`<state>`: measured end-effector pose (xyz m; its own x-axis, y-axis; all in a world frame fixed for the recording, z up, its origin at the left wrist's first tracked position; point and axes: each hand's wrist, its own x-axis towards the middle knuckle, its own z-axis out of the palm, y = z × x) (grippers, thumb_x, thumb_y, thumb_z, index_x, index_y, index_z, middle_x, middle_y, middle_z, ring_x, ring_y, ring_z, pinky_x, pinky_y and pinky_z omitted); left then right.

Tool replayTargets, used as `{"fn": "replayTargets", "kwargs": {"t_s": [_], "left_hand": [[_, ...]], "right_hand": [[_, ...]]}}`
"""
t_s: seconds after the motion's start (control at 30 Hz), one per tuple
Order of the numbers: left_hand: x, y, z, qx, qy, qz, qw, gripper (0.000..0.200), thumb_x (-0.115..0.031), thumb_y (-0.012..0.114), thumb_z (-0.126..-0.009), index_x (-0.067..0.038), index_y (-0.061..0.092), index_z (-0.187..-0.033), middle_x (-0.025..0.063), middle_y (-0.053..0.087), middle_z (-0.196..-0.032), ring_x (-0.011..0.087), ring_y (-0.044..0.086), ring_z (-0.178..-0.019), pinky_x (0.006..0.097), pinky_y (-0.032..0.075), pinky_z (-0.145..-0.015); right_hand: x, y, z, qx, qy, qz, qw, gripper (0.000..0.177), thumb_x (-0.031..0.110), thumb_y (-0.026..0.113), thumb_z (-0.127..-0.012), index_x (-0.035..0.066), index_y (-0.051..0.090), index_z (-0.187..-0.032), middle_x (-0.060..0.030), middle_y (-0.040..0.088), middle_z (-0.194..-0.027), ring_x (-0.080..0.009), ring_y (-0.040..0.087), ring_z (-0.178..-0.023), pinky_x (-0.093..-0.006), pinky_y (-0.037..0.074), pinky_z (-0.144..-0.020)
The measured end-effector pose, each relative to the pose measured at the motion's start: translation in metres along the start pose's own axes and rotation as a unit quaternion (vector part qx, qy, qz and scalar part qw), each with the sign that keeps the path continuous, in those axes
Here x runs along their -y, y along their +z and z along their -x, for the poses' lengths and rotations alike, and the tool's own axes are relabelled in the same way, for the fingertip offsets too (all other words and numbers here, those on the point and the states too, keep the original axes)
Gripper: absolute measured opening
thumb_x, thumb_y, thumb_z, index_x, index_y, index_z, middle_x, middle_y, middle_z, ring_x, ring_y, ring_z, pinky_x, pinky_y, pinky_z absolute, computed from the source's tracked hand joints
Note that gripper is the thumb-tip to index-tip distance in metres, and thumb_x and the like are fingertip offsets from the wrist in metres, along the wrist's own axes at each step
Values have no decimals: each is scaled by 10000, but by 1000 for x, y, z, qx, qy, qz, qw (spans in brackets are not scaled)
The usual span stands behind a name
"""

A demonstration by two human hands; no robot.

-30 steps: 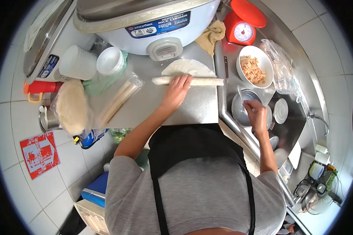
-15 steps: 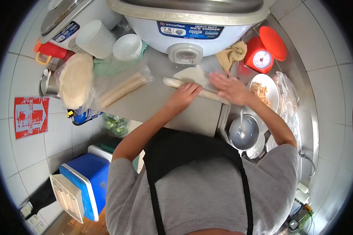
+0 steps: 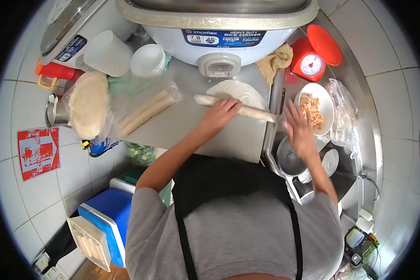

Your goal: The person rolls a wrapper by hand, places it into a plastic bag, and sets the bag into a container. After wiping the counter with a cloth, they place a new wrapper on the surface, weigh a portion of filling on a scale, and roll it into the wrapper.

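Note:
On the steel counter lies a long, pale spring roll [image 3: 254,113], with a round white wrapper [image 3: 240,91] spread just behind it. My left hand [image 3: 223,111] rests on the middle of this roll, fingers together and bent over it. To the right, past the counter's edge, my right hand [image 3: 299,130] hovers with fingers stretched out and nothing in it. It is nearest to a white bowl [image 3: 329,105] of shredded, orange-brown filling [image 3: 311,109]. Beneath the same hand sits a grey pan [image 3: 287,158], partly covered by it.
Finished rolls [image 3: 147,112] lie in clear plastic at left, beside a bag of stacked wrappers [image 3: 89,105]. White bowls [image 3: 147,60] stand behind. A large rice cooker [image 3: 219,39] borders the back. At right are a red scale [image 3: 309,60] and a plastic bag [image 3: 343,112].
My right hand has moved right, from the roll's right end to beside the bowl of filling. My left hand has stayed on the roll. The pan's handle now points toward me.

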<state>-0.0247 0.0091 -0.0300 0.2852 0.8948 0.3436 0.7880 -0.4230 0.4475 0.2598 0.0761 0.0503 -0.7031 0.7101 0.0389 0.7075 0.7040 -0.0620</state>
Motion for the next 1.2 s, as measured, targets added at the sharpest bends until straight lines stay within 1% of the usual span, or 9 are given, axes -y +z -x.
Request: {"fn": "replayTargets", "kwargs": {"t_s": [0.13,0.3,0.4,0.47,0.6,0.7,0.8,0.93,1.2], "left_hand": [[3,-1,0,-4,-1,14,1000,450,-131,600,-826,-73,507,-1263,120,528,-1175,305,511,-1068,390,413,-925],[4,-10,2,-13,-41,13,999,428,-178,641,-795,-46,555,-1193,107,547,-1136,298,516,-1062,397,414,-916],[13,-24,9,-29,-95,-15,995,420,-183,669,-765,-33,579,-1146,102,552,-1126,287,519,-1058,399,410,-906],[13,-29,13,-35,-109,-30,993,417,-178,681,-748,-31,586,-1127,98,553,-1121,279,518,-1061,400,406,-900],[11,-31,16,-60,-94,-72,991,417,-176,683,-732,-35,586,-1112,88,543,-1128,270,507,-1084,401,398,-894],[8,-25,15,-90,-113,-107,984,424,-182,678,-728,-42,581,-1116,75,525,-1146,266,490,-1115,411,393,-897],[-2,-25,19,-109,-138,-120,977,418,-180,677,-728,-59,581,-1116,64,504,-1165,258,474,-1143,419,390,-896],[-14,-21,22,-120,-165,-190,960,420,-172,680,-732,-90,580,-1131,53,493,-1173,242,468,-1159,421,398,-870],[-25,-15,18,-101,-223,-212,946,395,-213,669,-754,-94,587,-1123,55,497,-1164,228,481,-1130,404,402,-852]], "right_hand": [[25,32,122,144,136,-19,980,413,292,473,-938,9,539,-1232,-156,401,-1409,-282,358,-1319,-515,214,-1091],[37,-1,108,230,262,-135,927,214,176,568,-891,22,672,-998,-141,673,-930,-286,652,-855,-389,502,-799],[15,-3,68,14,158,-314,936,105,41,613,-833,17,688,-902,-114,669,-777,-252,643,-662,-332,508,-628],[25,-8,13,-9,138,-374,917,145,-47,616,-793,0,676,-916,-143,663,-829,-239,640,-719,-317,496,-677],[30,42,-96,3,-172,-393,903,248,85,583,-868,52,645,-1106,-145,611,-1167,-280,593,-1058,-375,457,-898],[30,56,-139,34,-326,-126,936,404,250,451,-950,110,485,-1327,-88,437,-1399,-284,417,-1283,-446,272,-1089],[25,44,-170,157,-296,-32,942,495,344,324,-978,140,322,-1430,-30,279,-1497,-246,245,-1384,-462,93,-1149],[50,56,-182,185,-425,-153,873,475,339,305,-984,146,353,-1416,-23,258,-1508,-262,224,-1393,-504,114,-1131],[66,63,-203,186,-422,-208,863,490,379,283,-984,120,411,-1380,-9,292,-1492,-241,267,-1372,-378,285,-1093]]}}
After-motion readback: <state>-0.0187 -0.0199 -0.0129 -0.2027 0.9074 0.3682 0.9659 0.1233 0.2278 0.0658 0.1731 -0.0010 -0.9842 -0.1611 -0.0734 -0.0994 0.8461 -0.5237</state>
